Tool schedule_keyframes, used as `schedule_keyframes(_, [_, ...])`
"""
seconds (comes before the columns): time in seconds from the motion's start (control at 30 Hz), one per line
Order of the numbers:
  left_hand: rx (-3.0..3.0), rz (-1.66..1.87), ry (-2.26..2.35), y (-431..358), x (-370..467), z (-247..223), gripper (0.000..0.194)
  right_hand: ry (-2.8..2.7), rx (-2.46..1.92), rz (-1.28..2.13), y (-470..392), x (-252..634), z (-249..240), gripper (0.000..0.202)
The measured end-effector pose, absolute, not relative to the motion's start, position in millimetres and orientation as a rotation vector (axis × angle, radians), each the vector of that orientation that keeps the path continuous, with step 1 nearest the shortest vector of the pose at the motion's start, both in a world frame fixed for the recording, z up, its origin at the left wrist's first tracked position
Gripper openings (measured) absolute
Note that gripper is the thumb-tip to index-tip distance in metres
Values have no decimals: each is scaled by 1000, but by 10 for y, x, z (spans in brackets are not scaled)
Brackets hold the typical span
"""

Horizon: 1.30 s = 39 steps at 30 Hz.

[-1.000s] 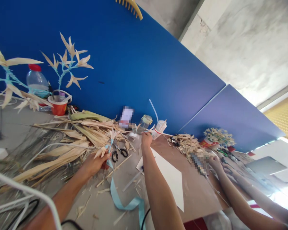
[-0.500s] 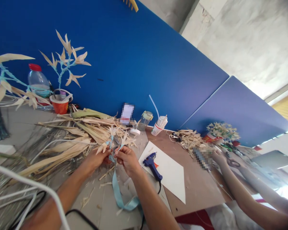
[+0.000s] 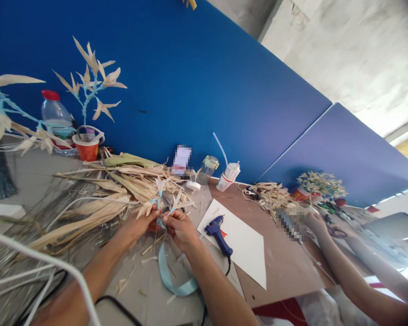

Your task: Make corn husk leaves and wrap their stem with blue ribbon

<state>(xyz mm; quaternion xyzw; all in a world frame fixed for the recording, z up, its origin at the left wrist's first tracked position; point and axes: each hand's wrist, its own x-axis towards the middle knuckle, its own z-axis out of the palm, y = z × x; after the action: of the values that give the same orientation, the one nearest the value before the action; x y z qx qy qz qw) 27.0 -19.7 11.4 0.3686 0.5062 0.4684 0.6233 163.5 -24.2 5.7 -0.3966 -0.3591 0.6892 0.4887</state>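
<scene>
Near the middle of the table, my left hand (image 3: 143, 223) is closed on a small husk flower branch (image 3: 158, 192) with blue-wrapped stems. Close beside it, my right hand (image 3: 181, 227) pinches the stem of a second husk flower (image 3: 178, 202) where the two stems meet. A light blue ribbon (image 3: 163, 267) hangs from between the hands and loops down onto the table under my right forearm. Dried corn husks (image 3: 122, 181) lie in a pile behind and left of my hands. The exact joint between the fingers is partly hidden.
Right of my hands, a blue glue gun (image 3: 219, 234) rests on white board (image 3: 250, 249). A red cup (image 3: 87, 148), bottle (image 3: 55, 113), jar (image 3: 208, 170) and paper cup (image 3: 226, 179) stand behind. White wires (image 3: 78, 276) cross the left foreground. Another person's arms (image 3: 343, 267) are at right.
The view has shifted slightly. My hands have drawn closer together at the stems, and my right fingers have moved a little. The ribbon loop has swung slightly.
</scene>
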Motion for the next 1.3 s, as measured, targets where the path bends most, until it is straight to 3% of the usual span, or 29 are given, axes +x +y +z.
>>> schedule_keyframes(1.0, [898,1064,1027,-231,256,174,33,-817,-935,1589,-280,1588,88,12])
schedule_keyframes(1.3, [1048,1034,1099,-190,254,157,26,-834,-989,1842,-295,1674,152,20])
